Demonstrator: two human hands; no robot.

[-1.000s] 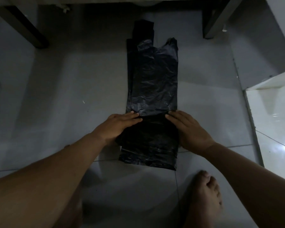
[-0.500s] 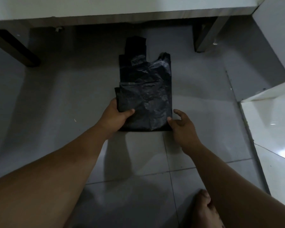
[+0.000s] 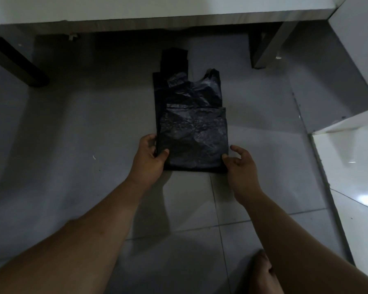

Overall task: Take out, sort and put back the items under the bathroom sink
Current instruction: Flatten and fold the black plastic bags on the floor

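Observation:
A black plastic bag lies on the grey floor tiles below the sink counter, its near half folded up over the far half, handles pointing away from me. My left hand grips the folded bag's near left corner, thumb on top and fingers underneath. My right hand is at the near right corner with fingers loosely curled; its fingertips touch the bag's edge but do not hold it.
The white sink counter runs across the top, with dark legs at the left and right. A white wall and raised step stand to the right. My foot is at the bottom.
The bag's near half has been folded up over its far half. My hands moved from pressing on the bag's middle to its near corners, and the view tilted up toward the counter.

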